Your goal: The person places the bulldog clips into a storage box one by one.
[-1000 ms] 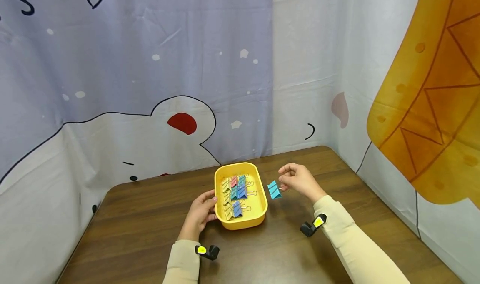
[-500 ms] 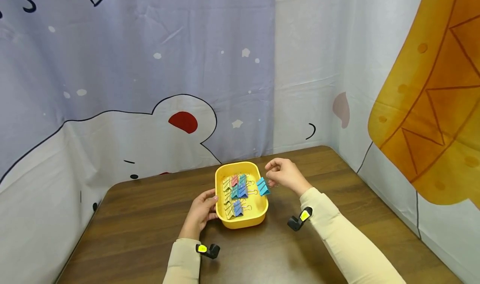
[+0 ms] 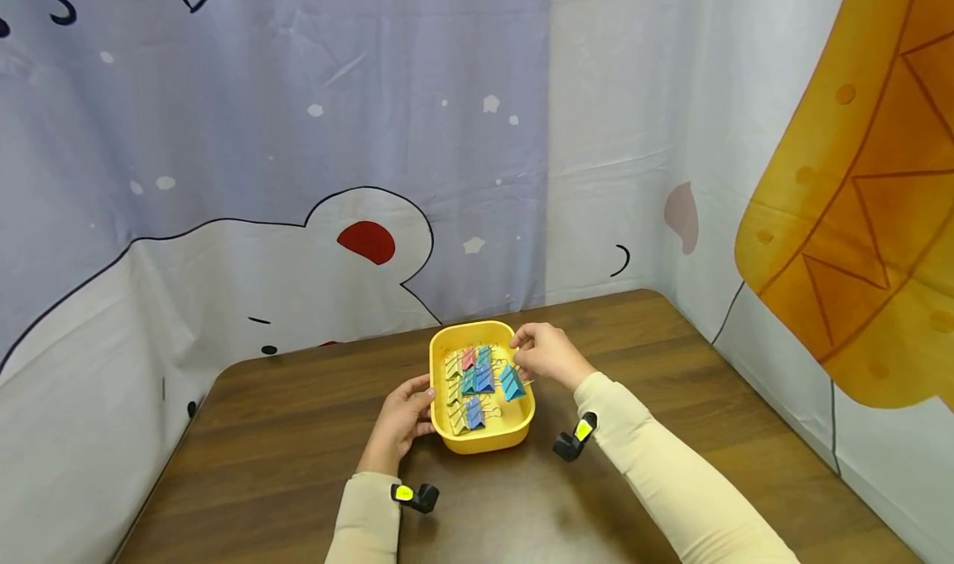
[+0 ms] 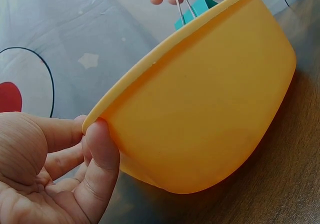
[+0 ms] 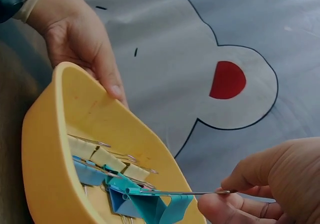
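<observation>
A yellow plastic tray (image 3: 486, 445) stands on the table, and my left hand (image 3: 401, 421) grips its left rim between thumb and fingers. Above the tray's right side, my right hand (image 3: 553, 357) pinches a turquoise binder clip (image 3: 511, 383) by its wire handle. In the right wrist view that binder clip (image 5: 172, 209) hangs just over the other clips. Lying in the tray in rows are several binder clips: pale yellow ones (image 3: 458, 420), a pink one (image 3: 468, 358), and blue ones (image 3: 475, 415) and teal ones beside them.
The brown wooden table (image 3: 298, 448) extends around the tray. Behind it hangs a printed curtain (image 3: 417, 133), which continues down the right side. Each sleeve carries a small black wrist camera (image 3: 575, 438).
My right hand has moved left with the turquoise binder clip, from beside the tray to over its right side. The left hand still holds the tray in the same place.
</observation>
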A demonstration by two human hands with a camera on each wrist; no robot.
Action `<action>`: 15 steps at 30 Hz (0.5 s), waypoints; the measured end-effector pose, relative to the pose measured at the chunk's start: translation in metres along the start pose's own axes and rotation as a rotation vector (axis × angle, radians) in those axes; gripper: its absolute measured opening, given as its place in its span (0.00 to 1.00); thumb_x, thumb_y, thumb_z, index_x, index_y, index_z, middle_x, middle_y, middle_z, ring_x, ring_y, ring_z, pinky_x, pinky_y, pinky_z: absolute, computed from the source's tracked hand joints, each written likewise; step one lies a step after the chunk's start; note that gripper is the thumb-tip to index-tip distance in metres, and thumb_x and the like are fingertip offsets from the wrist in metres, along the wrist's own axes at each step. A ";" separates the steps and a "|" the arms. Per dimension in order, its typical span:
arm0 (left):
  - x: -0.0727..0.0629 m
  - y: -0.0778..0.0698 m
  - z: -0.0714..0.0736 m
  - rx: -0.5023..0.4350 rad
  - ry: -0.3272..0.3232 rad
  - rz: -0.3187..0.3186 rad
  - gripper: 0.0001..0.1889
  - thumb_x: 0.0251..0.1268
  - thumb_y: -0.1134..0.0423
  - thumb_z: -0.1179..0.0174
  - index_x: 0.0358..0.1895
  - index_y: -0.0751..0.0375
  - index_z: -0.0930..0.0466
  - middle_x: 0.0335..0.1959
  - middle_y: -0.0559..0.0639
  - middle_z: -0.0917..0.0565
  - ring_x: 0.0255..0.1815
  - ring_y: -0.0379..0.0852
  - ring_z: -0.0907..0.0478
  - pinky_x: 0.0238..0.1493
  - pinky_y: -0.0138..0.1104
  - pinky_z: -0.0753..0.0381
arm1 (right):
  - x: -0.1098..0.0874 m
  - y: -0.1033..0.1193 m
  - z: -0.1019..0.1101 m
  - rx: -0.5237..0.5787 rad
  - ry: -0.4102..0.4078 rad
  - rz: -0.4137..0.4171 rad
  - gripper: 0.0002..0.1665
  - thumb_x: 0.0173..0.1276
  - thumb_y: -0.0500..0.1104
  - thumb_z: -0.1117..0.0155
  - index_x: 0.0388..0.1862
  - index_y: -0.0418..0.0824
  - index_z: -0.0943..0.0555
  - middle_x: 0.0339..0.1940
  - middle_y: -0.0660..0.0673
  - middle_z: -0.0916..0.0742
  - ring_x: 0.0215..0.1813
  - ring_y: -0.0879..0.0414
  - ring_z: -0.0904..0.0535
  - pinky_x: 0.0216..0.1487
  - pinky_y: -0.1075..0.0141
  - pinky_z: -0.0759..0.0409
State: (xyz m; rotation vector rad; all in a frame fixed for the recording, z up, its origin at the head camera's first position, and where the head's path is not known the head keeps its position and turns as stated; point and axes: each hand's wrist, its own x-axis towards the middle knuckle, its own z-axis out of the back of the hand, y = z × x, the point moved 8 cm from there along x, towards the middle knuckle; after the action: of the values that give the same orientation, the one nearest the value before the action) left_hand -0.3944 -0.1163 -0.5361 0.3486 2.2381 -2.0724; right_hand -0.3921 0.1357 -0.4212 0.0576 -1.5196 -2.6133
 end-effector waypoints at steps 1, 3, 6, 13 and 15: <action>0.000 0.000 0.000 0.001 -0.002 0.001 0.23 0.77 0.66 0.46 0.72 0.64 0.31 0.45 0.65 0.19 0.29 0.46 0.21 0.22 0.35 0.15 | 0.000 0.001 -0.002 -0.007 0.003 0.001 0.11 0.60 0.27 0.40 0.43 0.30 0.20 0.28 0.39 0.14 0.23 0.50 0.16 0.33 0.52 0.11; 0.000 0.000 0.000 -0.002 -0.005 0.004 0.23 0.77 0.66 0.46 0.72 0.64 0.31 0.45 0.65 0.19 0.29 0.45 0.21 0.22 0.34 0.15 | 0.000 0.003 -0.006 -0.029 0.007 0.005 0.12 0.59 0.27 0.40 0.43 0.29 0.20 0.27 0.40 0.14 0.23 0.48 0.16 0.33 0.53 0.11; -0.001 -0.001 0.000 -0.007 -0.005 -0.003 0.24 0.77 0.66 0.45 0.72 0.64 0.32 0.44 0.65 0.19 0.28 0.46 0.21 0.22 0.34 0.15 | 0.000 0.006 -0.012 -0.060 0.011 0.017 0.12 0.58 0.27 0.40 0.42 0.30 0.20 0.26 0.41 0.14 0.24 0.46 0.15 0.32 0.54 0.11; -0.001 -0.001 -0.001 -0.008 0.005 -0.009 0.24 0.77 0.66 0.46 0.72 0.65 0.32 0.43 0.64 0.19 0.27 0.45 0.22 0.22 0.34 0.16 | -0.001 0.009 -0.021 -0.114 0.015 0.024 0.11 0.58 0.28 0.40 0.41 0.31 0.19 0.22 0.44 0.14 0.21 0.50 0.16 0.30 0.56 0.12; -0.001 -0.001 -0.001 -0.006 0.006 -0.008 0.24 0.77 0.67 0.46 0.72 0.65 0.32 0.42 0.63 0.19 0.27 0.44 0.23 0.21 0.33 0.16 | -0.001 0.008 -0.022 -0.114 0.016 0.024 0.12 0.57 0.27 0.40 0.42 0.30 0.19 0.21 0.45 0.15 0.20 0.52 0.17 0.29 0.56 0.12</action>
State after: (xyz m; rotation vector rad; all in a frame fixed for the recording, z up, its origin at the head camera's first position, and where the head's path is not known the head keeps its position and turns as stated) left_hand -0.3934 -0.1153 -0.5345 0.3465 2.2524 -2.0702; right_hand -0.3883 0.1125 -0.4251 0.0498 -1.3544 -2.6678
